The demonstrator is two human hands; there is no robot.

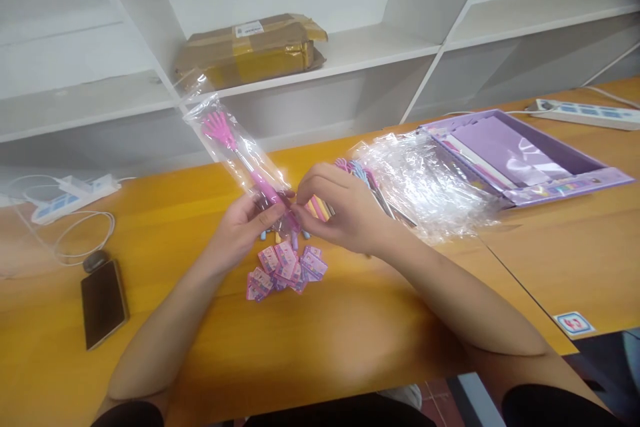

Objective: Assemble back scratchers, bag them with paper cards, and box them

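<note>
My left hand (250,220) is closed round the handle of a pink back scratcher (260,183), its thumb on top. A clear plastic bag (200,107) encloses the scratcher and sticks out past its hand-shaped head, which tilts up to the left. With thumb and fingers pinched, my right hand (345,207) grips the bag near the handle's lower end. Below both hands lie several small pink and purple printed cards (286,261). More back scratchers (383,197), with coloured heads and metal rods, lie partly hidden behind my right hand.
A heap of clear plastic bags (425,180) lies to the right, against an open purple box (530,147). On the left are a phone (104,303) and a power strip (75,197). Another power strip (585,113) sits at far right. A taped parcel (250,50) rests on the shelf.
</note>
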